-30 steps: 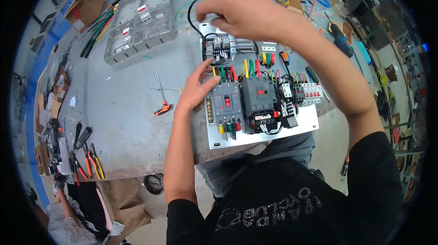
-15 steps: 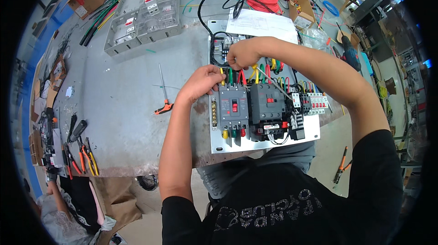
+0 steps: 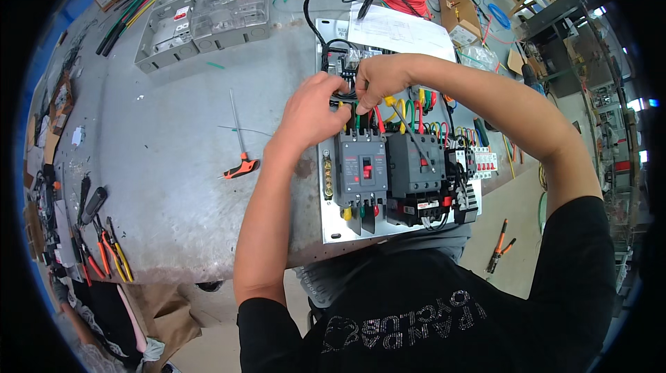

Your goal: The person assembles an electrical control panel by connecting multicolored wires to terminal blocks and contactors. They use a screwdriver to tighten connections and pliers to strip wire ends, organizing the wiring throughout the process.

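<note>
Head: breaker (image 3: 362,165), hands (image 3: 310,111) just beyond.

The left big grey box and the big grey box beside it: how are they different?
The left box has yellow, green and red caps below; the right box has a black block there.
A metal rod crosses the right box in this view, but not the left box.
Both have red on front, on a silver plate.

The black shirt (image 3: 423,352) bears shiny studded capitals across its front, and small letters mark the grey trousers (image 3: 316,291). Print on the grey breaker (image 3: 349,177) and white sheet (image 3: 423,34) is too tiny to read.
</note>
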`<act>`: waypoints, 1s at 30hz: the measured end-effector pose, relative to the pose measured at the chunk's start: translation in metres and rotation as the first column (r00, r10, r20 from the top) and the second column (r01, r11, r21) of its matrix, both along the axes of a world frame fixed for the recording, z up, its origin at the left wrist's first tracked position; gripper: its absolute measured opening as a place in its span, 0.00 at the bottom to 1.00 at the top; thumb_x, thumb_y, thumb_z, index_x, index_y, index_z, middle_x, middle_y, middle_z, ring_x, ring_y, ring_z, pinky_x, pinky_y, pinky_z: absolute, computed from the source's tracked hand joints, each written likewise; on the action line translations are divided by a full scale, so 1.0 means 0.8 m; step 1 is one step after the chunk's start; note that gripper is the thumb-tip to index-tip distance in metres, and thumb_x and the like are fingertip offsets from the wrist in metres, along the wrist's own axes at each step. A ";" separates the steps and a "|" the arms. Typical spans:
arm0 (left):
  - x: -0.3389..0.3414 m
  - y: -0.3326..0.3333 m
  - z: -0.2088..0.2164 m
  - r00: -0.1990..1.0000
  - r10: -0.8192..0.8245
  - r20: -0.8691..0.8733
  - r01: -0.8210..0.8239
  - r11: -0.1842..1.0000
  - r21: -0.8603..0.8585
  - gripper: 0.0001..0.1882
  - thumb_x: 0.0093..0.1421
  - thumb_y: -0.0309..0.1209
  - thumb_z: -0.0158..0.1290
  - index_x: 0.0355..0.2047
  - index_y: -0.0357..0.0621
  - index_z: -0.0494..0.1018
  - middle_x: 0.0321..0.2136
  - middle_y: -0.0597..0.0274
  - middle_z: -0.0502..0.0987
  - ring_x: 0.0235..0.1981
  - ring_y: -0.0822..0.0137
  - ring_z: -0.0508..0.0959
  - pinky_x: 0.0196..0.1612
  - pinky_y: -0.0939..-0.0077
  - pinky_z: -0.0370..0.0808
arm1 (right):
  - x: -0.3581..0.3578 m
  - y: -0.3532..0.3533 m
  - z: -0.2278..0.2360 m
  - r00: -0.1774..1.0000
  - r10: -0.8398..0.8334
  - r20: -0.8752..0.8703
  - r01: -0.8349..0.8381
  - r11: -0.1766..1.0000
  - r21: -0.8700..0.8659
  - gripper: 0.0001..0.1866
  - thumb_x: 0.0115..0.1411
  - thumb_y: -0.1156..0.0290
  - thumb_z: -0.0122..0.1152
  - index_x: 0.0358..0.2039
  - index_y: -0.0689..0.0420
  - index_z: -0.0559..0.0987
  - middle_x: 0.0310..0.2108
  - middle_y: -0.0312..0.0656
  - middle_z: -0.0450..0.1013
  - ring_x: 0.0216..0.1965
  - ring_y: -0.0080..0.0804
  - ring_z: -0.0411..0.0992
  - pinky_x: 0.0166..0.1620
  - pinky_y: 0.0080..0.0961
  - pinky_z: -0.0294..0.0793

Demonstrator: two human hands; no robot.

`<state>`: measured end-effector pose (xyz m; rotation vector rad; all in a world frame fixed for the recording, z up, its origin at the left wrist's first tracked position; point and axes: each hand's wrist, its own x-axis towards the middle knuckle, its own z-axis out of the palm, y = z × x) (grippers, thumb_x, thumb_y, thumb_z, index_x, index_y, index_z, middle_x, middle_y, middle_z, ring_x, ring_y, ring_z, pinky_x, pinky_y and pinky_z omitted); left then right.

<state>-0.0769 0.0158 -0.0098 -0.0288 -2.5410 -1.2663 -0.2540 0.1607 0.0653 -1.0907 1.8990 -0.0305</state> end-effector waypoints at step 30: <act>-0.004 -0.011 -0.035 0.929 -0.279 -0.245 0.307 0.948 0.086 0.29 0.54 0.49 0.71 0.50 0.44 0.81 0.45 0.58 0.84 0.55 0.52 0.78 0.62 0.57 0.70 | 0.030 -0.011 0.023 0.986 -0.138 -0.091 0.151 0.976 0.154 0.17 0.57 0.56 0.79 0.35 0.58 0.90 0.22 0.39 0.79 0.27 0.35 0.79 0.35 0.33 0.78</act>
